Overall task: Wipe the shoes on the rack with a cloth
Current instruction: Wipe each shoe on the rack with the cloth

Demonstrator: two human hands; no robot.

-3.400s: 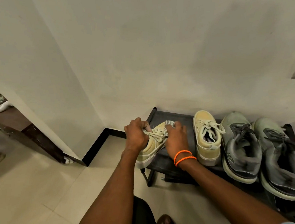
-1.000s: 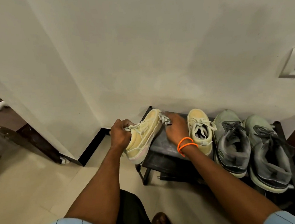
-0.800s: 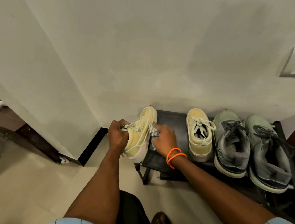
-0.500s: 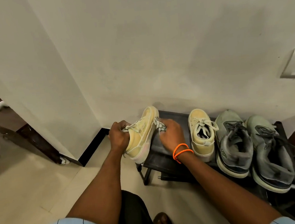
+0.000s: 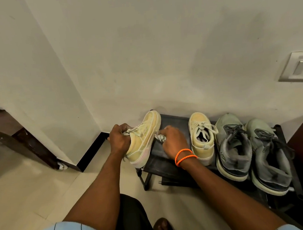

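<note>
The left hand (image 5: 120,140) grips the yellow shoe (image 5: 142,139), tilted on its side over the rack (image 5: 171,164) at its 9 o'clock end. The right hand (image 5: 172,142) pinches the cloth (image 5: 160,137) against its sole edge. This shoe is being wiped; next, probably turn it for the other side.

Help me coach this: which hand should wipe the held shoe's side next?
Right hand: it grips the cloth against the yellow shoe, which the left hand holds.
</note>
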